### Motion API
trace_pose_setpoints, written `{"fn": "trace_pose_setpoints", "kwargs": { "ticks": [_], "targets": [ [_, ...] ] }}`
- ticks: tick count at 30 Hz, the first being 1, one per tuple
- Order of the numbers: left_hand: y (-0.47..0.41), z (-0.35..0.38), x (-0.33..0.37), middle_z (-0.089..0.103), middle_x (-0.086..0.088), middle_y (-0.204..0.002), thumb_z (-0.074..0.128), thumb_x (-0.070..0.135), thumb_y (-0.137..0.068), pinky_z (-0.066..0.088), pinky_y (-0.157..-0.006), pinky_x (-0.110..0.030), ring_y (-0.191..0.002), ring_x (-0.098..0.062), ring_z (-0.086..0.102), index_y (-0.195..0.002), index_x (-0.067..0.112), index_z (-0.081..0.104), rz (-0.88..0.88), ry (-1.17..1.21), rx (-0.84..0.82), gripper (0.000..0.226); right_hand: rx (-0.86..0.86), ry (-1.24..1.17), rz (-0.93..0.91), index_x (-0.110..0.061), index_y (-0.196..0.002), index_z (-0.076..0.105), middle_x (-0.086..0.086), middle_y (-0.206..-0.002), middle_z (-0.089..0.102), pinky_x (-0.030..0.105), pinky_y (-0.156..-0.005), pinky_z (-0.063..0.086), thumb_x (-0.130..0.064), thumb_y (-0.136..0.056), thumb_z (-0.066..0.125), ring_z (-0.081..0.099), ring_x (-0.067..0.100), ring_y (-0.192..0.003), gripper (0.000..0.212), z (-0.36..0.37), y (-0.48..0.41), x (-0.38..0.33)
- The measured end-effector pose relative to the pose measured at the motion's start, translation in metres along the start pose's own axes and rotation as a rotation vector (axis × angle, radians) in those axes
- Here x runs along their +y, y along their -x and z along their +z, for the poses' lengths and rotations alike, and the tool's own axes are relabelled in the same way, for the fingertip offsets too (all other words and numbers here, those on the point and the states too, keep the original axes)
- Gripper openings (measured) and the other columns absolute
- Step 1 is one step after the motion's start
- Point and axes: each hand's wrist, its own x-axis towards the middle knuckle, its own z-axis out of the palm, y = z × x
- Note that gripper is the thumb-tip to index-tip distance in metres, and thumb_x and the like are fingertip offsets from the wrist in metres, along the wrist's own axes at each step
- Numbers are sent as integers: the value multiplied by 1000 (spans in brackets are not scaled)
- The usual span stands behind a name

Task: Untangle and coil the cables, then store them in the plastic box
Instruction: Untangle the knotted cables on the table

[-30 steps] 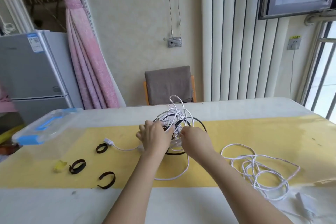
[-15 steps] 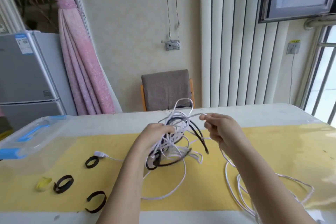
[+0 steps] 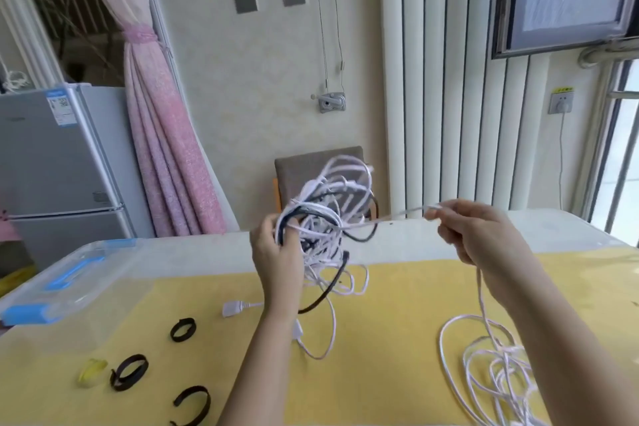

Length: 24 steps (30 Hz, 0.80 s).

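Above the middle of the yellow mat (image 3: 397, 290), I am logging the following.

- Tangle of cables (image 3: 328, 211): white and black strands hanging in the air, clear of the table, with loops trailing down onto the mat.
- Left hand (image 3: 276, 252): fingers curling round the left side of the tangle and holding it up.
- Right hand (image 3: 473, 235): fingertips pinching a white strand (image 3: 383, 220) and drawing it out to the right of the tangle. A white line is also running down from this hand.
- Loose white cable (image 3: 491, 367): lying in slack loops on the near right of the mat, where that line is ending.
- White plug (image 3: 233, 308): lying on the mat just left of the left wrist.
- Plastic box (image 3: 69, 287): clear with blue fittings, sitting at the left edge of the table, well apart from the tangle.
- Three black straps (image 3: 183, 329): lying curled on the near left of the mat, with a small yellow piece (image 3: 91, 372) beside them.
- Chair (image 3: 301, 166), pink curtain (image 3: 166, 149) and fridge (image 3: 52, 166): standing beyond the far edge.
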Motion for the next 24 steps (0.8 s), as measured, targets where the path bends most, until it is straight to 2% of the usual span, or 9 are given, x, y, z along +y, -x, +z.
{"fn": "trace_pose_setpoints", "kwargs": {
  "ticks": [4, 7, 10, 14, 16, 18, 20, 22, 24],
  "targets": [
    [1, 5, -16, 60, -4, -69, 62, 9, -83, 38, -56, -28, -67, -23, 55, -76, 10, 62, -224, -198, -379, 6, -234, 704, 108, -22, -92, 70, -2, -57, 58, 18, -43, 33, -1, -89, 45, 44, 2, -40, 33, -11, -2, 19],
    [7, 10, -13, 53, -1, -60, 61, 3, -78, 33, -52, -24, -56, -18, 48, -74, 8, 65, -267, -242, -604, 7, -604, 1033, 149, -30, -120, 63, -3, -96, 68, 21, -73, 46, -11, -93, 48, 61, 9, -80, 36, -1, 7, 19],
    [12, 13, -9, 40, -5, -61, 52, 3, -79, 23, -58, -29, -60, -21, 34, -63, 8, 53, -246, -321, -694, 16, -701, 1178, 109, -24, -131, 55, 0, -127, 59, 29, -93, 45, -38, -85, 67, 54, 18, -116, 50, 19, 21, 13],
    [12, 15, -7, 30, -1, -62, 43, 5, -83, 20, -56, -32, -63, -18, 30, -63, 14, 35, -268, -384, -833, 23, -505, 1019, -127, -14, -113, 61, 5, -110, 65, 35, -86, 49, -49, -76, 72, 59, 21, -103, 53, 44, 33, 6],
    [11, 17, -6, 33, 0, -67, 40, 6, -91, 28, -57, -29, -74, -17, 34, -63, 14, 33, -251, -439, -925, 30, -465, 852, -219, -13, -89, 63, 10, -90, 66, 32, -70, 47, -41, -85, 63, 58, 22, -82, 28, 58, 35, 7],
    [10, 15, -5, 34, -4, -75, 40, 10, -91, 28, -64, -31, -77, -17, 31, -65, 15, 31, -260, -422, -980, 28, -430, 866, -260, -6, -71, 56, 20, -80, 61, 33, -59, 34, -21, -90, 52, 48, 29, -70, 25, 72, 33, 15],
    [13, 10, -5, 30, -4, -80, 42, 18, -87, 22, -66, -33, -73, -18, 26, -69, 15, 28, -287, -380, -991, 23, -370, 863, -275, 1, -75, 59, 21, -85, 64, 36, -58, 37, -6, -83, 51, 53, 39, -78, 13, 78, 29, 26],
    [14, 7, -6, 31, -3, -78, 47, 29, -84, 21, -64, -33, -70, -17, 27, -70, 15, 30, -275, -382, -990, 26, -358, 824, -268, 0, -86, 66, 19, -91, 67, 38, -62, 47, -2, -76, 50, 60, 36, -87, 19, 77, 27, 28],
    [16, 7, -8, 30, 0, -68, 52, 32, -85, 20, -58, -30, -62, -15, 26, -65, 15, 30, -212, -390, -998, 34, -408, 777, -219, 2, -86, 66, 22, -90, 66, 32, -55, 40, -2, -78, 48, 55, 40, -77, 20, 76, 29, 24]
  ]
}}
